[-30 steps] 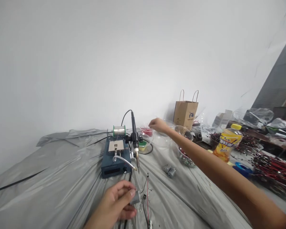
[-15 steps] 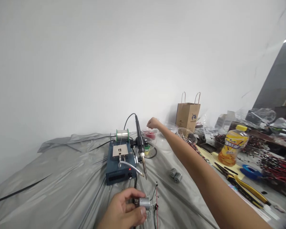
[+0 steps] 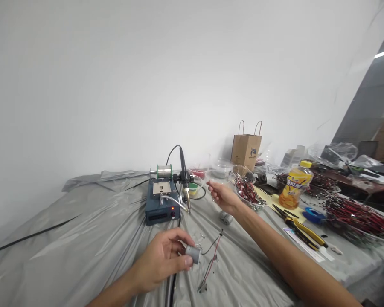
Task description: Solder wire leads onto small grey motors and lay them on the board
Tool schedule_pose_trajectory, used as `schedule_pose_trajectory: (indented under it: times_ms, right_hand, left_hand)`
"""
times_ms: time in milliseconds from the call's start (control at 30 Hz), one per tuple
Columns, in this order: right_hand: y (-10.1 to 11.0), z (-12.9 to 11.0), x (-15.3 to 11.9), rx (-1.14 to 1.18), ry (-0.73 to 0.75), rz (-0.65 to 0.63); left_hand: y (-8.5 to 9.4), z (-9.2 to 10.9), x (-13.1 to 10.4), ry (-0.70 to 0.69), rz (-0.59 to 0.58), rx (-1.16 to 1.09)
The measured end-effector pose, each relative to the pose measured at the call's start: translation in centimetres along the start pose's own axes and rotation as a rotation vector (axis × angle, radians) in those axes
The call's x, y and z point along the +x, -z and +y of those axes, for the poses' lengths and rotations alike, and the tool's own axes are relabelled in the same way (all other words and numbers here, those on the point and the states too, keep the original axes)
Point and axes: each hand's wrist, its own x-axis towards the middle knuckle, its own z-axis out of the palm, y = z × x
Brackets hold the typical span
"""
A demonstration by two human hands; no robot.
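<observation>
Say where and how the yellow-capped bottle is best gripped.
Probably around the labelled middle of the bottle, with the right hand coming level from the near side. The bottle stands upright; the pliers and blue ring in front lie low, while wire bundles crowd its right.

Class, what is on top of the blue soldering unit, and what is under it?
A cream plate and a pale curved tube sit above the blue unit, with a wire spool at its rear. Grey sheeting shows around its base; anything directly beneath is hidden.
</observation>
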Motion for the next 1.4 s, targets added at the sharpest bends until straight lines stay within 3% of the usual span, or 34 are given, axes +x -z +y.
schedule_pose_trajectory:
  times_ms: [200, 400, 633, 767, 1133, 1300, 1400]
  right_hand:
    - [0.0, 0.6, -0.3, 0.184, -0.116, -0.011]
    - [-0.5, 0.0, -1.3, 0.231, -0.275, -0.108]
    - [-0.7, -0.1, -2.0, 0.217, -0.132, -0.083]
    - [-1.3, 0.6, -2.0, 0.189, -0.061, -0.094]
    - [-1.7, 0.2, -2.8, 0.04, -0.075, -0.205]
    - [-2.4, -0.2, -3.4, -0.085, 0.039, -0.195]
    - [-2.7, -0.3, -4.0, -0.202, 0.066, -0.251]
  left_hand:
    - [-0.3, 0.7, -0.3, -0.008, -0.064, -0.058]
    - [-0.7, 0.9, -1.0, 0.052, -0.145, -0.093]
    - [-1.2, 1.3, -1.3, 0.063, -0.142, -0.079]
    - [-1.0, 1.2, -0.8, 0.006, -0.056, -0.073]
    - [-1.1, 0.9, 0.9, 0.024, 0.404, -0.071]
    - [-0.6, 0.5, 1.3, -0.007, 0.51, -0.163]
    - [-0.5, 0.2, 1.5, -0.019, 0.536, -0.154]
